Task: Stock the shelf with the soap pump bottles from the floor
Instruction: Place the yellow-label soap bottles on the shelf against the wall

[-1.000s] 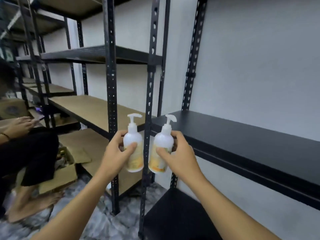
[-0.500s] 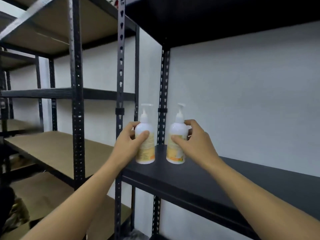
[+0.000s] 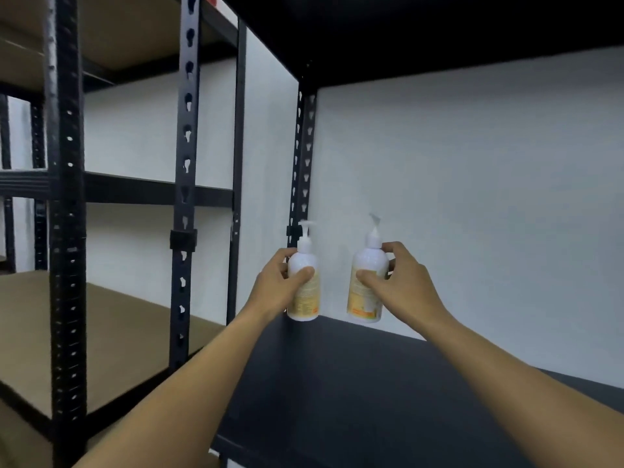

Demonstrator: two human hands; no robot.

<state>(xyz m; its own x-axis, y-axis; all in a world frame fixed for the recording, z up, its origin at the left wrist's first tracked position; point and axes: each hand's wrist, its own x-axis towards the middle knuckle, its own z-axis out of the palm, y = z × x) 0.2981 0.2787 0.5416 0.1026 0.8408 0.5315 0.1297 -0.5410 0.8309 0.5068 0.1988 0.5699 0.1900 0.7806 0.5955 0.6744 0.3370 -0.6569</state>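
Each grip is curled round a soap pump bottle, left hand [image 3: 282, 282] on one [image 3: 305, 288], right hand [image 3: 401, 285] on the other [image 3: 368, 285], both at the back of the black shelf [image 3: 371, 383]; setting down seems underway, release next.

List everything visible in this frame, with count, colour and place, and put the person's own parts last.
soap pump bottles: 2, white with yellow-orange labels, upright at the back left of the black shelf by the wall; left bottle, right bottle
black shelf: 1, black, lower centre and right
upper shelf board: 1, black, overhead
brown shelf boards: at least 2, tan, in the rack to the left
slotted uprights: several, black, left and centre
wall: white, behind the racks
left hand: 1, grips the left bottle
right hand: 1, grips the right bottle
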